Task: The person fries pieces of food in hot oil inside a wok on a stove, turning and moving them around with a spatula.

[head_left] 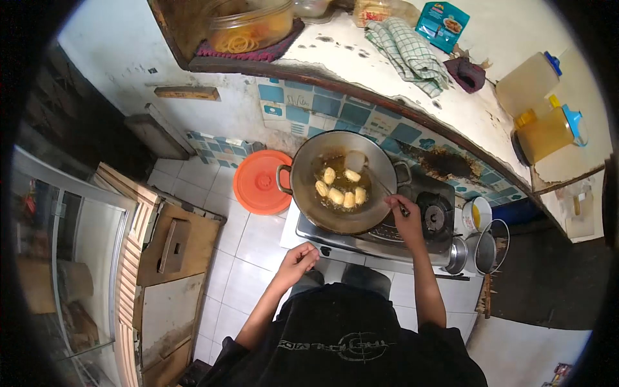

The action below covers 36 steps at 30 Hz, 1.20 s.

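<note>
A large wok (307, 198) sits on the gas stove, with oil and several pale yellow pieces of food (335, 195) in its bottom. My right hand (406, 218) is closed around the handle of a spatula (354, 161), whose flat blade rests in the oil at the far side of the wok. In front of the stove, my left hand (300, 259) hangs near its edge, fingers curled together and nothing visible in them.
An orange lid (262, 182) is left of the wok. Right of it are a bare burner (436, 217), a metal pot (457, 255) and a strainer (486, 251). On the ledge above lie a checked cloth (407, 55), a plastic container (251, 29) and jugs (547, 137).
</note>
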Tool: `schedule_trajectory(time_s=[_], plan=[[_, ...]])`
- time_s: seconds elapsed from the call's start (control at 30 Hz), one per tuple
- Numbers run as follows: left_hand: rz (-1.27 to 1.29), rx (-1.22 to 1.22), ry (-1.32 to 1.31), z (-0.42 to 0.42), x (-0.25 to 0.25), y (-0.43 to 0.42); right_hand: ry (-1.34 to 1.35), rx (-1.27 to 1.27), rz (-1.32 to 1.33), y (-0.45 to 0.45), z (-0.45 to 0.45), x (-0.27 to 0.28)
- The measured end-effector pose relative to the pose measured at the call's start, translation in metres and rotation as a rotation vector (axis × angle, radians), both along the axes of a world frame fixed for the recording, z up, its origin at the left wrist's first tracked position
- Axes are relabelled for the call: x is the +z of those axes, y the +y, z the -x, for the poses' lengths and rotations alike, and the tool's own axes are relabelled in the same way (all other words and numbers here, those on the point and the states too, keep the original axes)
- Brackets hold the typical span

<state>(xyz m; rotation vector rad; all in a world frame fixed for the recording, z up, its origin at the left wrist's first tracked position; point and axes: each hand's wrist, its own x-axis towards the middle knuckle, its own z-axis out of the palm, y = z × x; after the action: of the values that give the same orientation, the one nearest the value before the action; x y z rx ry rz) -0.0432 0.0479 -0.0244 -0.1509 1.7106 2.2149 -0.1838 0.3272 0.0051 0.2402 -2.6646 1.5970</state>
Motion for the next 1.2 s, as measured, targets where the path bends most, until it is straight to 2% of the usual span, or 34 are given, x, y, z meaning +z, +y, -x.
schedule_trajectory(time_s=[0.23, 0.5, 0.73, 0.83, 0.93, 1.03, 1.2], plan=[[0.038, 0.023, 0.040, 0.000, 0.009, 0.000, 0.059, -0.130, -0.166, 0.036, -0.012, -0.024], [0.037, 0.003, 0.043, -0.001, 0.017, 0.005, -0.072, -0.184, 0.167, 0.032, -0.004, -0.107], [0.071, -0.004, 0.034, -0.005, 0.017, 0.001, -0.163, -0.064, 0.414, -0.009, 0.000, -0.103], [0.067, 0.008, 0.045, -0.007, 0.013, -0.002, -0.285, -0.086, 0.523, -0.016, 0.000, -0.099], [0.074, 0.011, 0.042, -0.009, 0.010, -0.003, -0.291, -0.097, 0.665, -0.018, -0.005, -0.092], [0.063, 0.010, 0.037, -0.009, 0.011, -0.002, -0.295, -0.100, 0.566, -0.017, -0.006, -0.087], [0.053, 0.012, 0.035, -0.012, 0.006, 0.002, -0.146, -0.082, 0.339, -0.014, -0.016, -0.073]])
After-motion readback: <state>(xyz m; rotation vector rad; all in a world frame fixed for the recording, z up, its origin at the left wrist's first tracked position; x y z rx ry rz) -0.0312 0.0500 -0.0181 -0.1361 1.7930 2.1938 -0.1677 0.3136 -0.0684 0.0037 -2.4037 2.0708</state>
